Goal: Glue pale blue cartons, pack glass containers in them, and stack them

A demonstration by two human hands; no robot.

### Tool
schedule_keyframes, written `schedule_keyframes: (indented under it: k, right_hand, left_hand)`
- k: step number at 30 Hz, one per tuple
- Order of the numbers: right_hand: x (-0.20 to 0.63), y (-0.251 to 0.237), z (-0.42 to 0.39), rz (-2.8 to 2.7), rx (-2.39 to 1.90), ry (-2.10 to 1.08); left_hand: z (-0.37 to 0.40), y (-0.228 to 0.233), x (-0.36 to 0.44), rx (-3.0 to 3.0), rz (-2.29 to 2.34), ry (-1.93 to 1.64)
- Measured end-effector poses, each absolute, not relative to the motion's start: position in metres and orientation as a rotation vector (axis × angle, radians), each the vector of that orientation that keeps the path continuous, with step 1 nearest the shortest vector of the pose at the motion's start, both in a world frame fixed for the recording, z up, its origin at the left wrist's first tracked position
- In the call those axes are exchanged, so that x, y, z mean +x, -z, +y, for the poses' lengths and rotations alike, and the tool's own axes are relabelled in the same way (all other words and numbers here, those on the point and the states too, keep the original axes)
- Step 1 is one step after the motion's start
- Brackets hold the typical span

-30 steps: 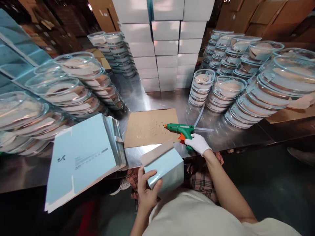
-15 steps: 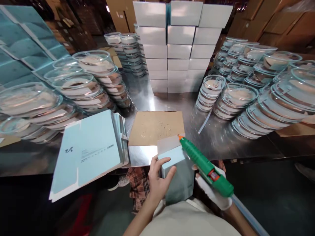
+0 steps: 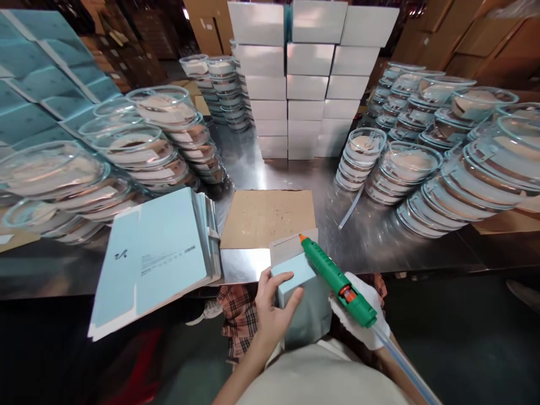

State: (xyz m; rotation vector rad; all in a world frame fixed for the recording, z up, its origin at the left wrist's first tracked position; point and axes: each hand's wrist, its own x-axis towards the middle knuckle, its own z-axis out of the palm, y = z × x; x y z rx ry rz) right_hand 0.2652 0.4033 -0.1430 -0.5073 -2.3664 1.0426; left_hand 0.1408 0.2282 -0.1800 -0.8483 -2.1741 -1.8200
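While left hand (image 3: 270, 306) is gripping the box (image 3: 301, 292), gloved right hand (image 3: 358, 320), fist closed round glue gun (image 3: 335, 278), is aiming nozzle at open flap (image 3: 291, 244) – best w/ box steady, thin bead

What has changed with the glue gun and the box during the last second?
The gloved right hand lifted the glue gun off the steel table and brought its nozzle to the open flap of the blue box. The left hand keeps holding the box; the cardboard sheet stayed.

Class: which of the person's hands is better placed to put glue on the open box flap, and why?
Right: the gloved right hand holds the glue gun, nozzle at the flap; the left hand steadies the box.
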Motion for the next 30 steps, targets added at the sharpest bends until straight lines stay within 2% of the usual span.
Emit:
schedule_keyframes:
  k: [4, 7, 11, 15, 19, 22, 27, 30]
  right_hand:
    - [0.276, 0.15, 0.419, -2.262, -0.623, -1.154]
    - [0.271, 0.157, 0.426, -2.055, -0.885, -1.489]
    - [0.225, 0.158, 0.438, -1.794, -1.099, -1.917]
    - [0.178, 0.16, 0.459, -1.861, -1.139, -1.934]
    - [0.188, 0.154, 0.469, -1.944, -1.245, -1.687]
    - [0.203, 0.14, 0.457, -1.996, -1.092, -1.578]
    - [0.201, 0.124, 0.437, -2.028, -0.636, -2.144]
    - [0.206, 0.124, 0.442, -2.072, -0.34, -2.112]
  left_hand:
    - [0.22, 0.186, 0.138, -0.81, -2.173, 1.802]
    - [0.213, 0.191, 0.135, -0.752, -2.206, 1.792]
    - [0.21, 0.193, 0.131, -0.729, -2.234, 1.836]
    - [0.21, 0.189, 0.129, -0.782, -2.194, 1.914]
    - [0.208, 0.188, 0.128, -0.79, -2.163, 1.983]
    - [0.21, 0.19, 0.128, -0.839, -2.164, 2.049]
    - [0.224, 0.192, 0.136, -0.854, -2.088, 2.19]
    - [0.23, 0.195, 0.137, -0.753, -1.881, 2.442]
